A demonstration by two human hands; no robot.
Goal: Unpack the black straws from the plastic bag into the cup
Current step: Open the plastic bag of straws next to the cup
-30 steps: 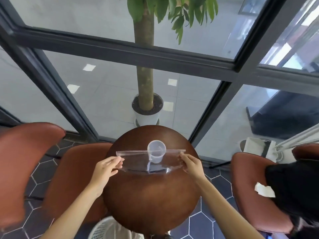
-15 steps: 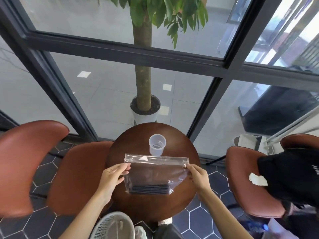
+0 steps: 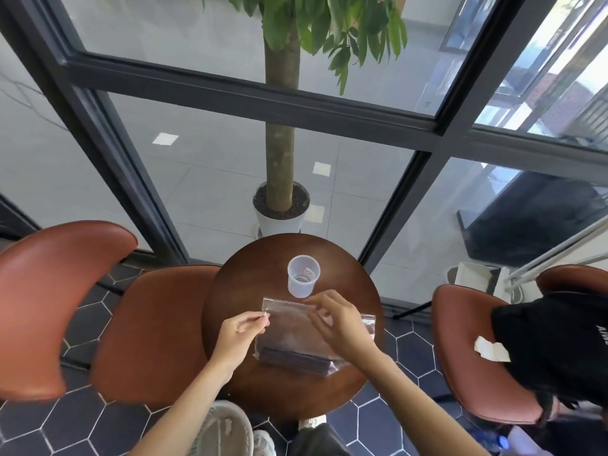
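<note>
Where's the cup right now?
In the head view, the cup stands upright on the round table, just beyond the plastic bag, empty.

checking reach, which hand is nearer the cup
Right. The right hand sits just below the cup, fingertips near its base; the left hand is farther, down-left at the bag's corner.

bag [image 3: 289, 330]: clear, lies on round table [image 3: 237, 291], seal edge toward cup
straws [image 3: 296, 359]: black bundle at bag's near end
cup [image 3: 303, 280]: clear, upright, just beyond bag
left hand [image 3: 241, 334]: pinches bag's top-left corner
right hand [image 3: 335, 320]: fingers curled on bag's top edge
</note>
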